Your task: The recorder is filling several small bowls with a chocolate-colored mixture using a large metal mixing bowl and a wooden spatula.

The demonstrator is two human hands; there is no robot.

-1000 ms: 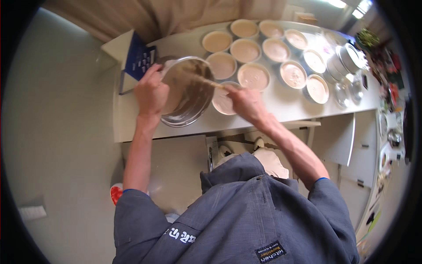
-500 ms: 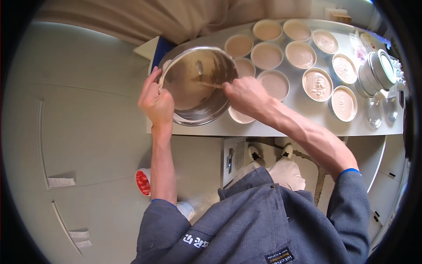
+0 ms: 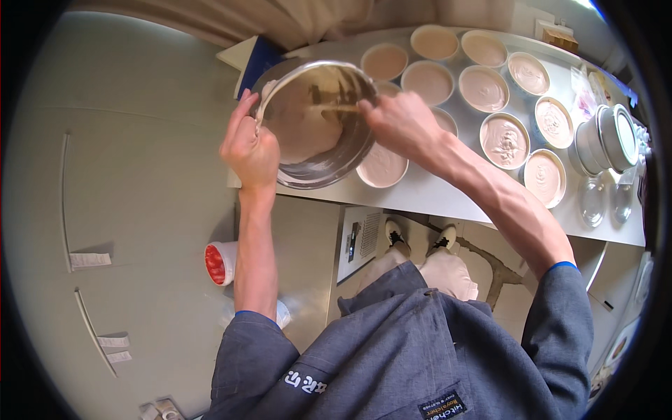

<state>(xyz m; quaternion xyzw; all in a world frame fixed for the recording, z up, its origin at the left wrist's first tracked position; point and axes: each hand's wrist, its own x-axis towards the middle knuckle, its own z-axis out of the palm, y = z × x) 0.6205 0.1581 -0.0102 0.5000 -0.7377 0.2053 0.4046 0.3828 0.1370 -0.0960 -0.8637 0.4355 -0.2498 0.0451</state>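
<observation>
A large metal mixing bowl is tilted over the left part of the table, with smears of pale pinkish-brown batter inside. My left hand is closed on the bowl's left rim. In my right hand is the handle of a spatula, which reaches into the bowl; its blade is blurred. To the right of the bowl stand several round pans filled with similar batter. A filled pan sits just below my right hand, and my right forearm passes in front of the table's near edge.
Stacked round tins and clear plastic domes stand at the table's right end. A dark blue and white object lies behind the bowl. Below left is a white bucket with red inside. A curtain hangs along the back.
The bowl has tipped a little differently, and my right hand has moved the spatula slightly upward inside it. My view has shifted, so the table appears tilted.
</observation>
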